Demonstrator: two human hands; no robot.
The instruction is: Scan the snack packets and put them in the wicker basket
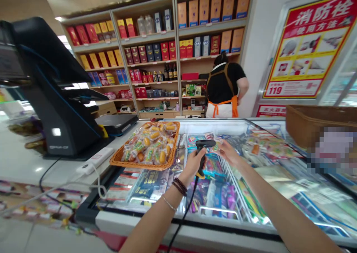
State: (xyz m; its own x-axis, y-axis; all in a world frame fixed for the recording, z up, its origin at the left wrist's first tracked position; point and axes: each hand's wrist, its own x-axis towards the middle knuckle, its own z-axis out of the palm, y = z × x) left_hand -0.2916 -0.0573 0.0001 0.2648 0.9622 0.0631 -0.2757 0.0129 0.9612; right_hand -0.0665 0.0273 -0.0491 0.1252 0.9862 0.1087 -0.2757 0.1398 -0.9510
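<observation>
My left hand (193, 164) is wrapped round the grip of a black barcode scanner (205, 143), whose cable runs down past my wrist. The scanner's head points right. In front of it, my right hand (229, 153) pinches a small clear-wrapped snack (216, 146) close to the scanner's nose. Both hands are above a glass-topped chest freezer (134, 220) filled with colourful packets. To the left of them, an orange wicker basket (145, 166) full of individually wrapped snacks rests on the freezer top.
At left stand a black checkout terminal (60, 123), a flat scale (118, 121) and a white power strip (95, 160) with cables. A brown basket (304, 125) sits at right. Behind the freezer, a person (223, 82) in an apron faces shelves (153, 63) of boxes and bottles.
</observation>
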